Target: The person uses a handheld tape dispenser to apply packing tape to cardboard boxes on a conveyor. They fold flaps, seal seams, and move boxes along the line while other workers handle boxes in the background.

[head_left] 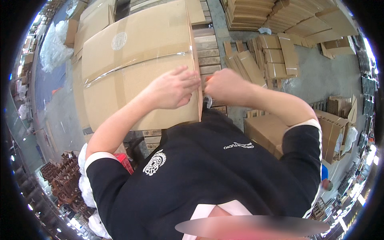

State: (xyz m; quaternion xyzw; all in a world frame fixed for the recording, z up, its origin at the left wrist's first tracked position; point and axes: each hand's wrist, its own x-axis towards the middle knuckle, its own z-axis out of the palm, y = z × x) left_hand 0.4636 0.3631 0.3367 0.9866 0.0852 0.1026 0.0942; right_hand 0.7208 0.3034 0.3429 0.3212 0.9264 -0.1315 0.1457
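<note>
A large closed cardboard box lies in front of me, with shiny clear tape along the seam between its flaps. My left hand is over the box top near its right edge, fingers stretched out and a little apart, holding nothing that shows. Just beyond that edge, my right hand is closed in a fist. A small bit of an orange thing pokes out by its fingers; the rest is hidden in the hand. Below the fist, a clear, shiny object shows beside the box's side, too small to name.
Wooden pallet slats run along the box's right side. Flat cardboard stacks lie farther right, and another brown box stands by my right elbow. Clear plastic wrap is at the far left; rusty brown metal parts lie at the lower left.
</note>
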